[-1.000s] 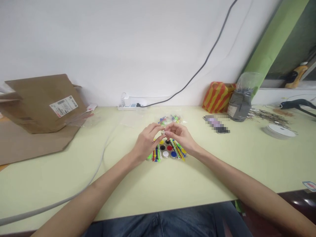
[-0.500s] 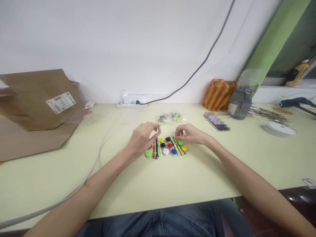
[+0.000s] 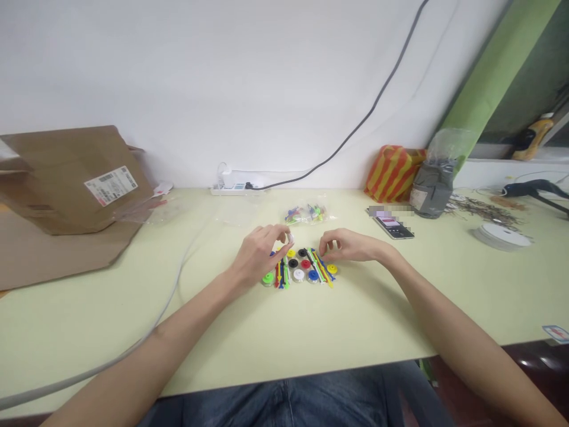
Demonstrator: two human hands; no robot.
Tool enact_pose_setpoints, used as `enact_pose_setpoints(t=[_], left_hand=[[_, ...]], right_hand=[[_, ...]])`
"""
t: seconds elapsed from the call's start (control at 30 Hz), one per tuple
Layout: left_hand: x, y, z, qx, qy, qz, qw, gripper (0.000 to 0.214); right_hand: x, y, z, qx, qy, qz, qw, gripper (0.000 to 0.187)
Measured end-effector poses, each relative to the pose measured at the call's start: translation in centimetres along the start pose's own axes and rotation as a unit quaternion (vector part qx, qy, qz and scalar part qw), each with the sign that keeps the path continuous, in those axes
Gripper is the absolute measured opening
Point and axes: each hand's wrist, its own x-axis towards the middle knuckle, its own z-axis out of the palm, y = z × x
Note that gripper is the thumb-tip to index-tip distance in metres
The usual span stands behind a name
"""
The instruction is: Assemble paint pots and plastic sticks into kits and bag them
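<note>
The left hand is pinched narrow, thumb and fingers closed on a small white piece just above a cluster of coloured plastic buttons and strips. The right hand sits loosely curled and empty, just beside that cluster. On the pale green table lie a clear bag of similar pieces, a phone and a brown cardboard mailer

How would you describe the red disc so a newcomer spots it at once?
On the pale green table, between left hand and right hand, lie coloured discs. The red disc sits mid-cluster, with black discs left and above, white and blue below.
</note>
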Motion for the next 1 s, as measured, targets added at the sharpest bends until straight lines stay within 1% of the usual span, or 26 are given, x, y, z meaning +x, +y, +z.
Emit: enact_pose_setpoints(t=[0.13, 0.27, 0.47, 1.0], left_hand=[[-0.02, 0.07, 0.0, -0.003, 0.004, -0.001, 1.0, 0.013], [-0.04, 0.23, 0.03, -0.009, 0.007, -0.009, 1.0, 0.013], [0.04, 0.46, 0.01, -0.014, 0.004, -0.015, 1.0, 0.012], [0.02, 0.57, 0.03, -0.023, -0.012, -0.028, 0.999, 0.013]], right_hand=[[0.18, 0.15, 0.46, -0.044, 0.019, -0.016, 0.999, 0.01], [0.47, 0.31, 0.79, -0.066, 0.027, -0.023, 0.997, 0.007], [0.51, -0.02, 0.88, -0.067, 0.025, -0.045, 0.996, 0.01], [0.51, -0.28, 0.64, -0.061, 0.038, -0.054, 0.996, 0.011]])
